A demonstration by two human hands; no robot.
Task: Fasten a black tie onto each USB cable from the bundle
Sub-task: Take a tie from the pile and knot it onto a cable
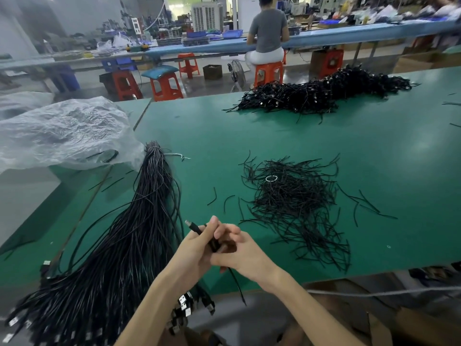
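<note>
At a green bench (374,151), a worker's left hand (194,248) grips a black USB cable (197,229), its plug (187,223) poking out past the fingers. The right hand (243,250) closes its fingers on the same cable just beside it; whether a tie is already between them is hidden. A thin black strand (238,285) hangs from the hands over the bench edge. Done well, this step likely means the left hand holding the cable firm while the right winds a tie snugly and twists its ends tight, clear of the plug. The cable is slim, glossy and black, with a small metal-tipped plug. The bundle (119,245) lies just left of the hands, loose ties (294,201) are heaped to the right, and a pile (324,93) of cables sits well beyond.
</note>
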